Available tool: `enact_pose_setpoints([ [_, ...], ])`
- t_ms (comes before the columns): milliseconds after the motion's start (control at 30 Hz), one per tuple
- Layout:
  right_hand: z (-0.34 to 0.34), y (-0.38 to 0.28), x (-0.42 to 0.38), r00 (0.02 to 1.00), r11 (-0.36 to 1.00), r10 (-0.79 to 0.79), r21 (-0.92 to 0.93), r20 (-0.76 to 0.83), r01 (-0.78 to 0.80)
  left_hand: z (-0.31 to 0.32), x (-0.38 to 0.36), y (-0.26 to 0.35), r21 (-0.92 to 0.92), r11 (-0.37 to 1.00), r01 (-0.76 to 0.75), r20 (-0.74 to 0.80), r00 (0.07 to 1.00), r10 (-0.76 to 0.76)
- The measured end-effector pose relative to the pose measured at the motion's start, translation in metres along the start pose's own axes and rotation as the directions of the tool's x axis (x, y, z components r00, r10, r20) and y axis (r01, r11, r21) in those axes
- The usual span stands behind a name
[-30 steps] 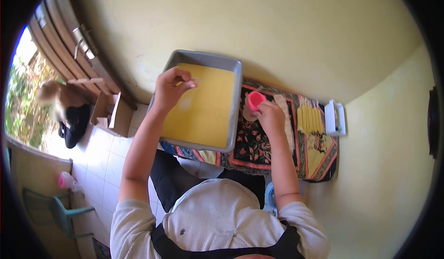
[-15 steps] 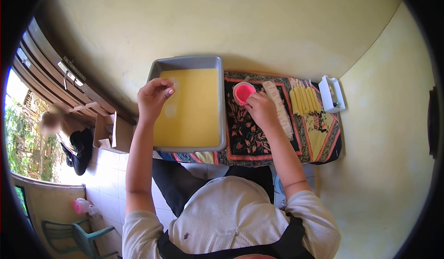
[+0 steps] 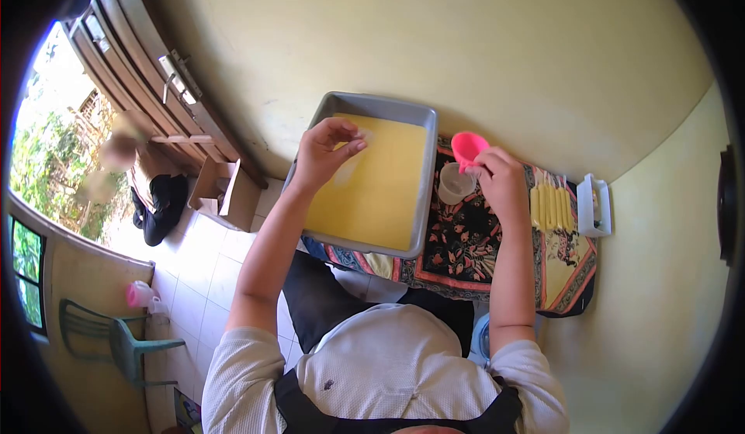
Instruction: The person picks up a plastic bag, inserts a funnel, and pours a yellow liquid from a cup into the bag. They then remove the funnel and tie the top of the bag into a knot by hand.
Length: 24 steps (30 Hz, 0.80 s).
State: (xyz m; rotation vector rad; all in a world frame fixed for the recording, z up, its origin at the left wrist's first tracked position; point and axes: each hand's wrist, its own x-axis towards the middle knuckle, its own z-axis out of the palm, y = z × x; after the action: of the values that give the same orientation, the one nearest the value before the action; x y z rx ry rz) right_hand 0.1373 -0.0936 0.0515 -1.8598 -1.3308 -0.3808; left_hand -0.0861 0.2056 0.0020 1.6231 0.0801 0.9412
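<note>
My left hand point(image 3: 324, 153) is over the grey basin point(image 3: 428, 186), its thumb and fingers pinching a thin clear plastic sleeve point(image 3: 346, 172) that hangs above the yellow liquid point(image 3: 380, 193). A pink funnel point(image 3: 468, 147) is in my right hand point(image 3: 503, 179), gripped at its edge and tilted. Just below the funnel, a translucent plastic cup point(image 3: 455, 187) stands on the patterned cloth point(image 3: 462, 240), close to the basin's right side.
Several filled yellow tubes point(image 3: 552, 206) lie at the right, beside a white tray point(image 3: 596, 209). On the left are an open cardboard box point(image 3: 237, 201), a green chair point(image 3: 128, 345) and a seated person point(image 3: 159, 201) near the doorway. A wall rises behind the basin.
My right hand has lifted the pink funnel out of the cup, which stays on the cloth. My left hand still pinches the plastic sleeve above the basin. The view has turned and shifted.
</note>
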Motion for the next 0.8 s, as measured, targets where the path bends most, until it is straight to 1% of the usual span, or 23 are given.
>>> enact_pose_setpoints([
  [33, 0.001, -0.009, 0.008, 0.998, 0.999, -0.022, 0.037, -0.064, 0.024, 0.001, 0.0, 0.001, 0.018, 1.0, 0.002, -0.003, 1.0, -0.002],
  [67, 0.004, -0.019, 0.016, 0.986, 0.99, -0.073, 0.109, -0.153, 0.09, 0.001, 0.0, 0.003, 0.022, 1.0, 0.012, -0.006, 1.0, -0.012],
  [167, 0.014, -0.057, 0.032, 0.966, 0.939, -0.069, 0.311, -0.251, 0.148, -0.003, 0.0, -0.002, -0.018, 1.0, 0.019, 0.037, 0.999, -0.019],
  [200, 0.022, -0.063, 0.035, 0.966, 0.902, -0.054, 0.402, -0.254, 0.157, -0.003, 0.001, -0.002, -0.018, 1.0, 0.011, 0.031, 0.999, -0.011],
  [300, 0.035, -0.087, 0.043, 0.958, 0.902, -0.128, 0.372, -0.257, 0.22, -0.001, 0.001, -0.001, -0.016, 1.0, -0.008, 0.023, 1.0, 0.008],
  [333, 0.042, -0.091, 0.044, 0.959, 0.894, -0.111, 0.395, -0.262, 0.212, -0.001, 0.001, -0.001, -0.015, 1.0, -0.011, 0.026, 1.0, 0.012],
  [433, 0.054, -0.102, 0.049, 0.944, 0.89, -0.16, 0.372, -0.289, 0.265, -0.002, 0.001, 0.002, -0.007, 1.0, -0.002, 0.037, 0.999, 0.002],
  [533, 0.051, -0.115, 0.051, 0.954, 0.921, -0.165, 0.309, -0.249, 0.24, 0.0, 0.0, 0.006, -0.011, 1.0, -0.017, 0.038, 0.999, 0.017],
  [667, 0.056, -0.114, 0.053, 0.941, 0.92, -0.132, 0.315, -0.313, 0.234, -0.002, 0.0, 0.005, 0.039, 0.999, -0.032, 0.024, 0.999, 0.031],
  [733, 0.056, -0.11, 0.055, 0.926, 0.911, -0.119, 0.331, -0.358, 0.245, -0.003, 0.001, 0.005, 0.031, 0.999, -0.02, 0.018, 1.0, 0.02],
  [800, 0.056, -0.107, 0.057, 0.934, 0.917, -0.134, 0.316, -0.331, 0.244, -0.003, 0.001, 0.006, 0.023, 1.0, -0.021, 0.017, 1.0, 0.02],
])
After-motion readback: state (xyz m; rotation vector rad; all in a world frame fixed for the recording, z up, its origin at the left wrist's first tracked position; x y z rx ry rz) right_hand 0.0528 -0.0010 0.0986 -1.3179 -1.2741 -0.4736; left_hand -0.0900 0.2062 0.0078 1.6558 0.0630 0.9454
